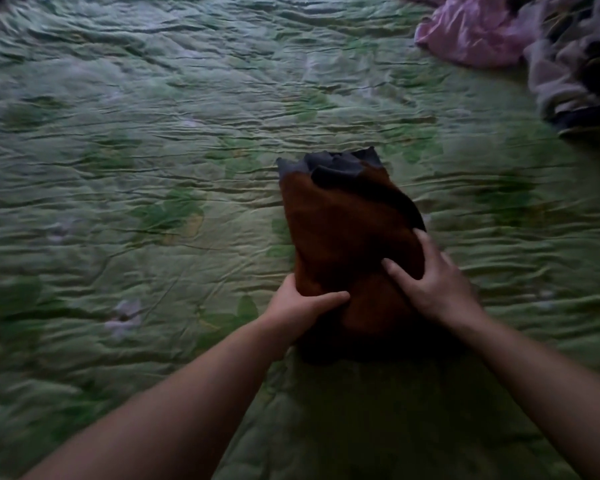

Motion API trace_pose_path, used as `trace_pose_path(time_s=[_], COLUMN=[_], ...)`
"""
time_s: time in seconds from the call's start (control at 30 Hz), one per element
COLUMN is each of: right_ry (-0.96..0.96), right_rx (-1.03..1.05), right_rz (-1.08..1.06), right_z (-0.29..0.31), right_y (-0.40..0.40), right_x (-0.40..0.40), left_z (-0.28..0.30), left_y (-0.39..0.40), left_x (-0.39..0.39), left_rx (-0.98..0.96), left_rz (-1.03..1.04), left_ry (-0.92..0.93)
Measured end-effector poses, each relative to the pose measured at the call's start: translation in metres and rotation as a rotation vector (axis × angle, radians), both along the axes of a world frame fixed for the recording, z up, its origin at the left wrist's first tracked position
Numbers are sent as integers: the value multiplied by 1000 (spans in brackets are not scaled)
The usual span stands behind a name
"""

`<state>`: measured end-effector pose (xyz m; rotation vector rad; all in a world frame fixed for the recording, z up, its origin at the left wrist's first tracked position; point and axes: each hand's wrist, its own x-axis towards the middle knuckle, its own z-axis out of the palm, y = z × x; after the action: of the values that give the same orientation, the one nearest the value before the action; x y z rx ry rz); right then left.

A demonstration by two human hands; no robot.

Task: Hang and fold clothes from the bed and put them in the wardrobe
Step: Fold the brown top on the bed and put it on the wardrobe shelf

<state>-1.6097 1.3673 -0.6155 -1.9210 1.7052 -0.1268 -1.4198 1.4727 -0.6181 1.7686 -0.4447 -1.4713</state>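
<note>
Green quilted bed (153, 150) fills the view; a folded brown garment (340, 237) lies near the middle. Left hand (298, 306) grips its near-left edge, right hand (433, 285) presses flat on top. Folding looks nearly finished; next comes lifting it toward the wardrobe. Unfolded clothes (520, 39) wait far right.

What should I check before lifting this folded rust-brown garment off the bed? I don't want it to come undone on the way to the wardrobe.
1. Left hand grips the near left edge of the rust-brown garment: ok.
2. Right hand holds it: not ok, fingers only rest flat on top.
3. Fold tidy: not ok, dark lining bunches out at the far end.
4. Support underneath: cannot tell.
5. Clear of the pink clothes pile: ok.
</note>
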Motion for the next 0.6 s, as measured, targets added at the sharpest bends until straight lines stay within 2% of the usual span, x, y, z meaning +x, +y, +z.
trace_pose_path(time_s=[0.1, 0.3, 0.37, 0.43, 0.5, 0.57, 0.6], right_ry=[9, -230, -247, -113, -25, -103, -132], right_rx=[13, 250, 278, 120, -241, -465, -460], right_rz=[-27, -45, -66, -59, 37, 248, 386], right_z=[16, 19, 14, 15, 21, 29, 30], right_y=[5, 71, 82, 76, 62, 45, 35], right_x=[7, 32, 40, 51, 65, 88, 100], left_z=[-1, 18, 19, 18, 16, 9, 6], left_y=[1, 36, 47, 50, 47, 45, 45], left_x=[9, 81, 91, 93, 88, 87, 87], left_rx=[-2, 100, 118, 107, 97, 90, 87], left_rz=[13, -142, -155, -135, -131, -147, -151], left_ry=[86, 81, 59, 25, -3, -21, -23])
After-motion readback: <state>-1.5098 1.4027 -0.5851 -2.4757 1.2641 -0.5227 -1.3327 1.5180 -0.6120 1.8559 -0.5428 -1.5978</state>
